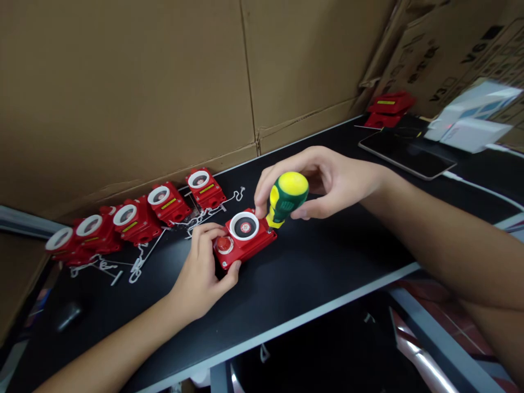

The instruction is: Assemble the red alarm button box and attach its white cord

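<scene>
On the black table lies a red alarm box (254, 243) with a white-ringed round speaker and a red button in a white collar. My left hand (207, 267) grips its button end, thumb on the near side and fingers on the far side. Over the other end, my right hand (315, 185) holds a stubby screwdriver (290, 196) with a green and yellow handle. The screwdriver stands tilted, its tip down at the box's right corner near a screw. My right fingers are curled around the handle, with a fingertip close to the speaker ring.
Several similar red boxes (167, 204) with white cords line the left back, against a cardboard wall (164, 82). A phone (405, 154), a white box (470, 131) and another red unit (387, 109) lie back right. A black mouse (69, 315) sits front left, near the table edge (286, 333).
</scene>
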A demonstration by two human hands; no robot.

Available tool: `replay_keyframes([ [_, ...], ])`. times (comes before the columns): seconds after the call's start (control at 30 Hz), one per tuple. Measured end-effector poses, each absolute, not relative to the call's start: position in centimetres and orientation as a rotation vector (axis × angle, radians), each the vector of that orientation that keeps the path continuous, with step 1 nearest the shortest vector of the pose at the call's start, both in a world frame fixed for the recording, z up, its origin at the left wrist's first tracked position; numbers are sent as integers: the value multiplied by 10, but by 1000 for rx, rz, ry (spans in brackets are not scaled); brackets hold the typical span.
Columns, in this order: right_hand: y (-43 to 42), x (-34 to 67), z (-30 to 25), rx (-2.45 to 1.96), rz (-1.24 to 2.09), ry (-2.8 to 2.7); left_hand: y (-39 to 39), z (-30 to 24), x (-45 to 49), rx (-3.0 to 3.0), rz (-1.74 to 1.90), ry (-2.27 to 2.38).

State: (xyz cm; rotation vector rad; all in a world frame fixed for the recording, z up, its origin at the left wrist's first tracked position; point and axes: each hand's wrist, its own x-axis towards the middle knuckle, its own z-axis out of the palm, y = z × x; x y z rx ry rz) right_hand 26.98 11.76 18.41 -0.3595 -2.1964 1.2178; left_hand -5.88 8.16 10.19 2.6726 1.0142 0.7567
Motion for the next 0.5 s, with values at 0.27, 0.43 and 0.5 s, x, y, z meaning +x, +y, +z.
replay_keyframes([
  [0.27,119,268,183,-444,1200,-2170,81,102,-58,2685,756,1008],
  [0.43,120,264,180,-477,1149,-2106,81,102,-58,2685,742,1019],
  [0.5,120,262,179,-480,1134,-2066,81,103,-58,2685,738,1026],
])
